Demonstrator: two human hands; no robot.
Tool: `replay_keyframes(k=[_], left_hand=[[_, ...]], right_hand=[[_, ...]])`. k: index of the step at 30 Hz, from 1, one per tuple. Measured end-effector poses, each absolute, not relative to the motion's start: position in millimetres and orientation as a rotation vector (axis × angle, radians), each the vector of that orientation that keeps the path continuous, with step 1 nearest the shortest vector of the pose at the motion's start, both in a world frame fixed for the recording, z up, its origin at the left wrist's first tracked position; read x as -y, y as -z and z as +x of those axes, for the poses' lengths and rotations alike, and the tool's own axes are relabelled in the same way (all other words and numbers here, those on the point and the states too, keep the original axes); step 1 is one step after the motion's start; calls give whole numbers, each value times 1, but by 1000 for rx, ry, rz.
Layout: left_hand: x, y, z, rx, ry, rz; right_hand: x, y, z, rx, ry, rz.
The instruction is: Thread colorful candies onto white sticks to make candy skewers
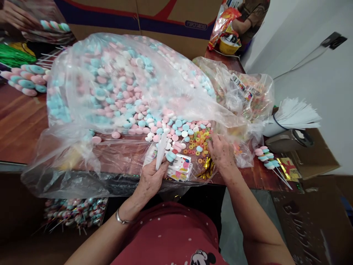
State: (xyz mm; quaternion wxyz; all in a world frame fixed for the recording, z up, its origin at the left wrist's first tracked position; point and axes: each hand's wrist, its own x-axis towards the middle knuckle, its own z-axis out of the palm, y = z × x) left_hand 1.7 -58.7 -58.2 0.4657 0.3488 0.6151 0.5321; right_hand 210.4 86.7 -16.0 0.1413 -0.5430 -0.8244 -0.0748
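Note:
My left hand (152, 177) is closed around a bundle of flat white sticks (161, 150). By its fingertips is a short row of pink and blue marshmallows (171, 156), which seems to be on a stick. My right hand (222, 151) has its fingers curled at the edge of a pile of coloured gummy rings (199, 140); what its fingertips pinch, if anything, is hidden. Loose pink, blue and white marshmallows (165, 127) spill from a big clear bag (132, 84). Printed cards (179, 167) and gold tinsel (206, 170) lie between my hands.
At right are a bag of gummies (248, 95), a holder of white sticks (298, 114), a grey mug (284, 141) and a finished marshmallow skewer (267, 157). More skewers (30, 79) lie left. A box (75, 213) below holds wrapped ones. Other people's hands (16, 16) work opposite.

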Motion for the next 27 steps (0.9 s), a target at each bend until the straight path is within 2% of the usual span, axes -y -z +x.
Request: replay_keyframes(k=[6, 11, 16, 19, 21, 27], left_hand=[[59, 49, 2, -1516, -1301, 875], [59, 55, 1, -1467, -1299, 919], [60, 61, -1, -1430, -1250, 1027], [60, 59, -2, -1426, -1215, 1079], [59, 57, -2, -1445, -1207, 1097], [58, 51, -2, -1479, -1192, 1117]], right_hand=[[-93, 15, 210, 2358, -48, -1532], [-86, 11, 210, 2185, -391, -1249], [-72, 16, 191, 1873, -866, -1027], [-66, 19, 178, 1699, -1148, -1054], [-62, 18, 171, 1646, -1210, -1111], [-53, 9, 165, 1699, -1076, -1162]])
